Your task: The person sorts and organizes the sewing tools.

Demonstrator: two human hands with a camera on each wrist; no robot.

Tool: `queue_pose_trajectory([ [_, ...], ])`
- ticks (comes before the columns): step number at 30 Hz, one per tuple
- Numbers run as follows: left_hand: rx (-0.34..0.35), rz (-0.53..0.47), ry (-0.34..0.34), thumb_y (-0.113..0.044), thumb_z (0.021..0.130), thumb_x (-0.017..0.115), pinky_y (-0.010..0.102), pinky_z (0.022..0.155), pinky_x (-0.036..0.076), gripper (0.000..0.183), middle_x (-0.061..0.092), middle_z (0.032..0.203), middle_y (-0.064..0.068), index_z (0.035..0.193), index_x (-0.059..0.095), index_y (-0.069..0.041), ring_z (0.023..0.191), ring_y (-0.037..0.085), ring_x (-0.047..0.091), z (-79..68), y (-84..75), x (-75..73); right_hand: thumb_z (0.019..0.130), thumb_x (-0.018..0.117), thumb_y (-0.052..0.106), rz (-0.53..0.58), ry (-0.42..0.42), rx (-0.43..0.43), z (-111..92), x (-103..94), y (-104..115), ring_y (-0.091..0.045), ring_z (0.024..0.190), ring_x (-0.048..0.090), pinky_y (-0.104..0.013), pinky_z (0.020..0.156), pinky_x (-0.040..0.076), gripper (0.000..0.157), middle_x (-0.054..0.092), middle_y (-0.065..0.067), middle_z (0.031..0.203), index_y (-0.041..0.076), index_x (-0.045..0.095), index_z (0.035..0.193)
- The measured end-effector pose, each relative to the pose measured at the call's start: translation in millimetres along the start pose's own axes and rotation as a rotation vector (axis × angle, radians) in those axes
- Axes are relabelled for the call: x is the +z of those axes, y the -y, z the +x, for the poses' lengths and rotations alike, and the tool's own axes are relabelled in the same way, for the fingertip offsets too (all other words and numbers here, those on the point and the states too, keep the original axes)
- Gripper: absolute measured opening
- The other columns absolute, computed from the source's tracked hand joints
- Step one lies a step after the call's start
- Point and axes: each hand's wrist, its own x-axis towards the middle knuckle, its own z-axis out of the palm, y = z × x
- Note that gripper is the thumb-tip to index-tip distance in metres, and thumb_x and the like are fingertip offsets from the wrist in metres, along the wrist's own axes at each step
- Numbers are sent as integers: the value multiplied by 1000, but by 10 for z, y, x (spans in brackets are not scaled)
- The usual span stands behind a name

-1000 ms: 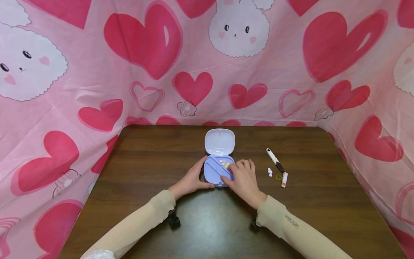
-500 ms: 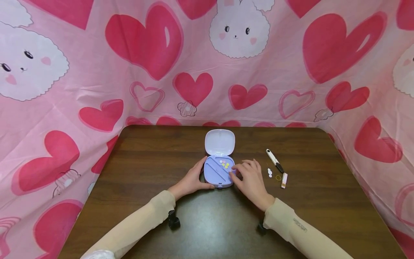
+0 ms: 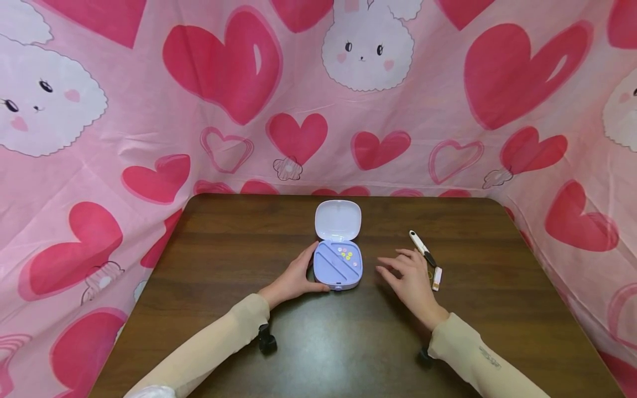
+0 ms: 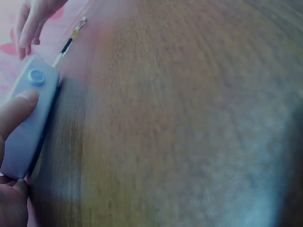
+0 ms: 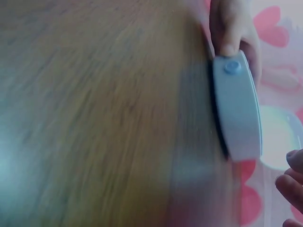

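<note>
A lilac pill box (image 3: 328, 271) stands on the table, its pale lid (image 3: 338, 220) raised at the back. Diagonal dividers split its inside. Several small yellow, white and pink pills (image 3: 347, 255) lie in the back right compartment, a pink one apart near the right corner. My left hand (image 3: 293, 281) grips the box from the left; in the left wrist view its thumb (image 4: 29, 98) presses the front beside a round button (image 4: 36, 77). My right hand (image 3: 410, 282) hovers right of the box, fingers loosely bent and apart, with nothing seen between them.
Beyond my right hand lie a white and black pen-like tool (image 3: 422, 247) and a small white piece with an orange-brown end (image 3: 437, 278). A yellow ring is mostly hidden by that hand. Pink heart-printed cloth (image 3: 298, 182) hangs behind the table (image 3: 239, 221).
My right hand has left the box and moved right, leaving a pink pill visible near the right corner. It now covers the white discs on the table. My left hand keeps its place.
</note>
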Motion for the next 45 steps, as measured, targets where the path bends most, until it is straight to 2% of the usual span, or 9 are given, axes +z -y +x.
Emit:
queue_pose_trajectory([
  [8, -12, -2, 11, -29, 80, 94, 44, 123, 31, 121, 24, 170, 13, 166, 13, -4, 155, 28, 30, -6, 12, 11, 77, 90, 3, 12, -41, 45, -109, -205, -205, -45, 114, 57, -71, 106, 26, 30, 79, -15, 93, 3, 82, 106],
  [15, -17, 0, 10, -29, 80, 94, 44, 123, 31, 120, 24, 170, 13, 166, 14, -5, 155, 27, 30, -9, 24, 16, 76, 89, 2, -29, -64, 89, -216, -372, -379, -46, 111, 56, -75, 105, 24, 30, 78, -19, 92, 1, 81, 105],
  [17, -17, 2, 9, -29, 80, 94, 45, 124, 30, 120, 24, 170, 13, 166, 15, -5, 155, 27, 29, -10, 25, 18, 76, 90, 2, -44, -65, 99, -246, -415, -429, -46, 111, 56, -74, 104, 24, 30, 77, -19, 92, 1, 82, 104],
  [23, -13, 4, 4, -28, 80, 94, 46, 124, 30, 119, 25, 170, 13, 166, 16, -5, 155, 29, 29, -19, 21, 20, 76, 90, 3, -91, -43, 123, -337, -524, -565, -43, 109, 54, -70, 99, 26, 30, 73, -10, 75, 3, 82, 106],
  [30, -17, 7, 5, -28, 80, 93, 45, 123, 31, 118, 25, 170, 12, 166, 15, -5, 155, 28, 30, -17, 19, 17, 75, 91, 5, -129, -53, 127, -416, -593, -678, -37, 101, 52, -66, 93, 29, 31, 74, -7, 80, 5, 82, 105],
  [39, -8, -5, -1, -29, 79, 94, 45, 123, 31, 118, 25, 170, 13, 166, 16, -6, 154, 28, 31, 9, 18, 13, 71, 91, 1, -141, -66, 117, -480, -685, -791, -36, 98, 52, -59, 86, 30, 34, 73, -8, 80, 0, 81, 103],
  [45, -12, -4, -1, -30, 79, 94, 46, 124, 30, 118, 25, 170, 12, 166, 17, -7, 154, 28, 31, 9, 16, 5, 74, 92, 9, -167, -50, 227, -551, -749, -772, -38, 99, 49, -65, 90, 27, 37, 71, -9, 78, -2, 79, 107],
])
